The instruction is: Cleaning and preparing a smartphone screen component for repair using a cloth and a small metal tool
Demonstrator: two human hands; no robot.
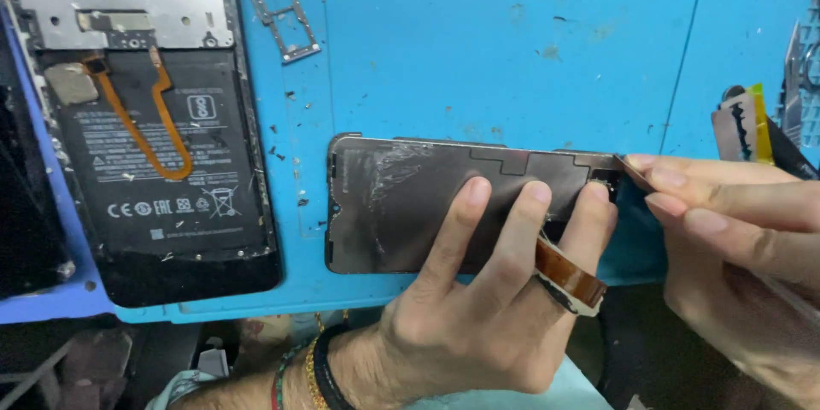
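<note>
So we've got the dark rectangular phone display panel lying back-side up on the blue silicone work mat, sitting near the mat's front edge around the 6 o'clock part of the view. Our left hand is spread over it, three fingertips pressed flat on the back so the panel doesn't slide, and the brown flex ribbon cable curls out under the ring finger, probably kept tucked there so it stays out of the way. Our right hand comes in from 3 o'clock, fingers pinched narrow on a thin brownish strip right at the panel's far corner, looks like it's held low and flat to the surface. Over at 9 to 10 o'clock sits the opened phone body with its black battery and silver metal shield, well apart from the panel. A small metal SIM tray lies at about 11 o'clock, and a razor blade with a yellow tab rests at 3 o'clock, close to the right hand.
</note>
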